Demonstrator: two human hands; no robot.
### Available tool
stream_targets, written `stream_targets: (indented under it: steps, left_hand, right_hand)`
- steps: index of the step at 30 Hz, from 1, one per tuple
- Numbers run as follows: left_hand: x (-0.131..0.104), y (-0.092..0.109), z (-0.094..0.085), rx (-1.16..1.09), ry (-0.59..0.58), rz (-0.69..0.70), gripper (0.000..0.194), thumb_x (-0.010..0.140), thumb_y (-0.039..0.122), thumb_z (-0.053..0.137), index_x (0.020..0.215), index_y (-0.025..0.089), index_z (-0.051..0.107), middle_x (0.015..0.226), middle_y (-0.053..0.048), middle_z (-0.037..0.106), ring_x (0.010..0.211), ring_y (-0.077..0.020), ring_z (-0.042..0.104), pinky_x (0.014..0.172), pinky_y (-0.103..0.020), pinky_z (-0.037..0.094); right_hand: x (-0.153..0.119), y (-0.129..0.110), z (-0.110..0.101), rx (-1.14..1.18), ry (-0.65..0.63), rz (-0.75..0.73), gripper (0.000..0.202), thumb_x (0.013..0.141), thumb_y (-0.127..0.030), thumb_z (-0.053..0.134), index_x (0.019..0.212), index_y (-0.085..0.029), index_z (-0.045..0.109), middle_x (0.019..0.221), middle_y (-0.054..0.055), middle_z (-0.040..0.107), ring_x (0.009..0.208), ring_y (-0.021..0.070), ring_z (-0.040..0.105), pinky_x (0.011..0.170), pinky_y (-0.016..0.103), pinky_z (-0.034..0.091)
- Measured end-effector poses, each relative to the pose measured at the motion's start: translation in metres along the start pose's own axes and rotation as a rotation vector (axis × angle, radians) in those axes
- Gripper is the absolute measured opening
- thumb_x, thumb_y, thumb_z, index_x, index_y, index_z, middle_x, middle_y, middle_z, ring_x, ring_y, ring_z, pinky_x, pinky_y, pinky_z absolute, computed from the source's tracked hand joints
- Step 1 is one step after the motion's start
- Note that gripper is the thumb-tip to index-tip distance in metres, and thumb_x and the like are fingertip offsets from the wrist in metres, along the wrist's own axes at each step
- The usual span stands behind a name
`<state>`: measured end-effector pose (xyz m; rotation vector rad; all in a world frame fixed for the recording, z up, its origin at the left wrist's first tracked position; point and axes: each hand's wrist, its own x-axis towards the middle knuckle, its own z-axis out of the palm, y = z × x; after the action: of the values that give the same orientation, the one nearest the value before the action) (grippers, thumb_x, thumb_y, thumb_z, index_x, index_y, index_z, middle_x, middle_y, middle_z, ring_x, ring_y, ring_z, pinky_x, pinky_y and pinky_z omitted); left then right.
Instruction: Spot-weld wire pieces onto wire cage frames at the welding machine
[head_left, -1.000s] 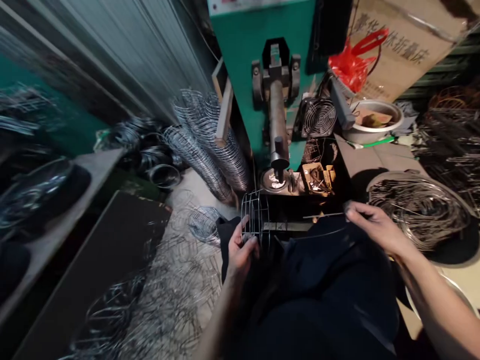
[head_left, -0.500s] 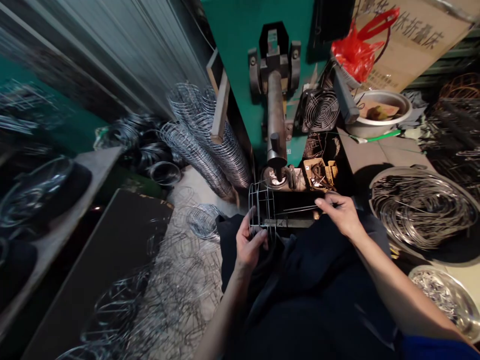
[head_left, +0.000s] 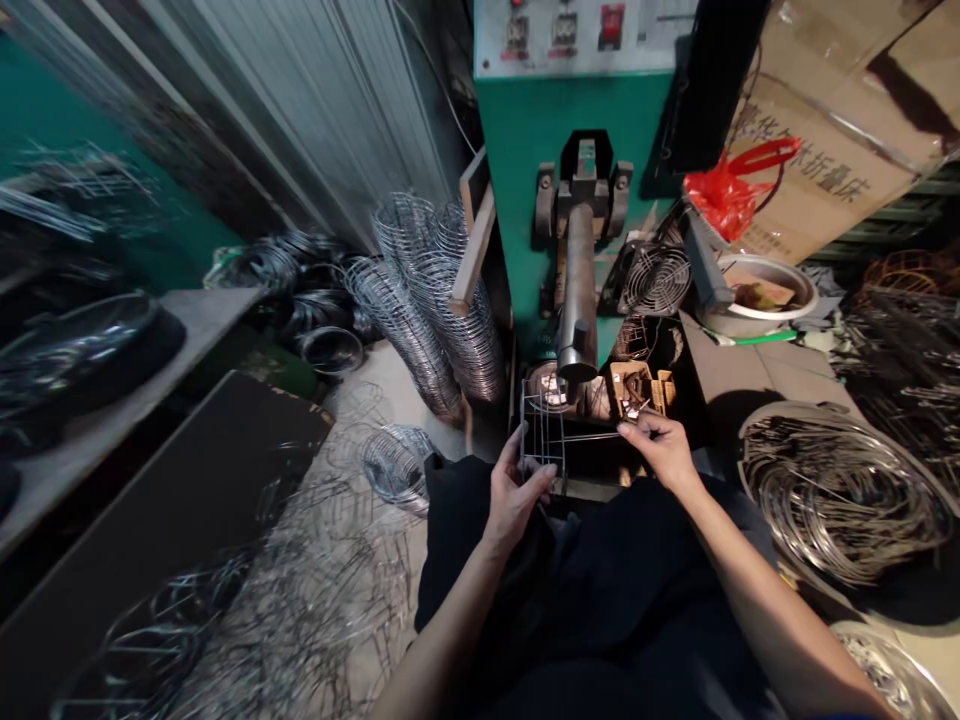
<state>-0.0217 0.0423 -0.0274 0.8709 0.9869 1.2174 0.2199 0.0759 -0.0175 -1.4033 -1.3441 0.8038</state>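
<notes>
Wire cage (head_left: 543,432), small and open-barred, is found at the left hand (head_left: 519,492), in front of the seated person's dark clothing (head_left: 622,600). We record the left thumb and fingers closed on the cage's lower part, which stands roughly upright. The right hand (head_left: 664,452) is level with it, well apart to the right; we note its thumb and forefinger pinched together on thin wire rods (head_left: 592,437). These point left towards the cage; whether their far ends touch it we cannot tell.

Directly beyond the hands we observe a green machine (head_left: 506,130) with a red rocker switch (head_left: 611,28) on its panel. A thick metal cylinder (head_left: 579,280) projects from its front, its near end just past the cage. To its right we list a round fan guard (head_left: 658,280) and, lower down, a small yellow tray (head_left: 636,385) of dark parts.

Left of the machine, tall stacks of wire rings (head_left: 409,330) lean together; a shorter ring coil (head_left: 397,465) lies on the floor among loose wire pieces. Right of the right hand, we find a round tub (head_left: 757,405) filled with curved wire lengths (head_left: 847,490).
</notes>
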Motion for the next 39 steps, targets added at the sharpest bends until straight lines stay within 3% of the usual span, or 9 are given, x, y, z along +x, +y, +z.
stream_targets:
  steps: [28, 39]
  left_hand:
    - [0.036, -0.008, 0.012, -0.064, -0.017, 0.046, 0.097, 0.074, 0.033, 0.082, 0.154, 0.014, 0.031, 0.057, 0.009, 0.051, 0.046, -0.0073, 0.045, 0.043, -0.019, 0.046]
    - [0.046, -0.009, 0.013, -0.048, -0.027, 0.07, 0.091, 0.075, 0.032, 0.081, 0.152, 0.014, 0.035, 0.056, 0.009, 0.051, 0.046, -0.0068, 0.046, 0.043, -0.018, 0.046]
  right_hand:
    - [0.036, 0.001, -0.006, -0.134, 0.026, -0.045, 0.063, 0.074, -0.064, 0.07, 0.049, -0.022, 0.029, 0.055, -0.003, 0.03, 0.056, 0.0126, 0.031, 0.056, 0.029, 0.027]
    - [0.043, 0.005, -0.011, -0.144, 0.009, -0.052, 0.059, 0.076, -0.056, 0.071, 0.051, -0.022, 0.029, 0.056, -0.004, 0.029, 0.057, 0.012, 0.028, 0.057, 0.029, 0.025]
